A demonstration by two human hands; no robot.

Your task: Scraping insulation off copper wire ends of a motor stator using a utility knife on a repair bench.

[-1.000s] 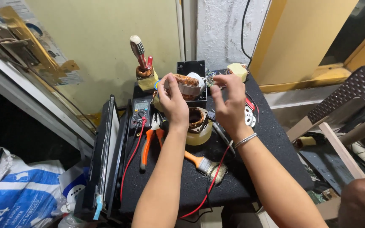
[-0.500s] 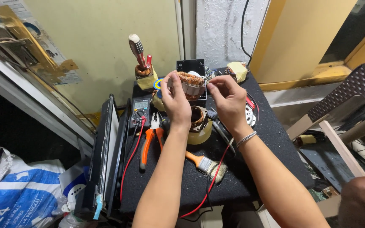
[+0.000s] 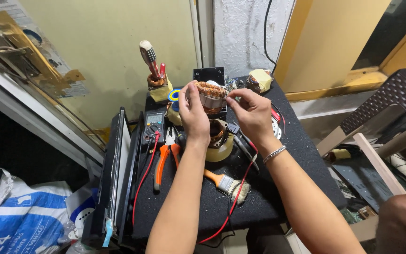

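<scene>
My left hand (image 3: pixel 193 113) grips a round motor stator (image 3: pixel 211 96) with copper windings, held up above the black work surface (image 3: pixel 278 188). My right hand (image 3: pixel 251 112), a metal bracelet on its wrist, pinches something thin at the stator's right side; what it pinches is too small to tell. Below the hands another copper-wound part (image 3: pixel 218 132) rests on a roll of yellowish tape (image 3: pixel 222 151).
On the black surface lie orange-handled pliers (image 3: pixel 163 160), a multimeter (image 3: pixel 153 127) with red lead, a paintbrush (image 3: pixel 226 182) and a screwdriver (image 3: pixel 149 59) standing in a holder. A blue and white sack (image 3: pixel 24 221) sits lower left; wooden pieces and a perforated stool (image 3: pixel 391 101) are at right.
Both hands have lifted the stator slightly and the fingers of my right hand have shifted at its right edge. The things on the surface have not moved.
</scene>
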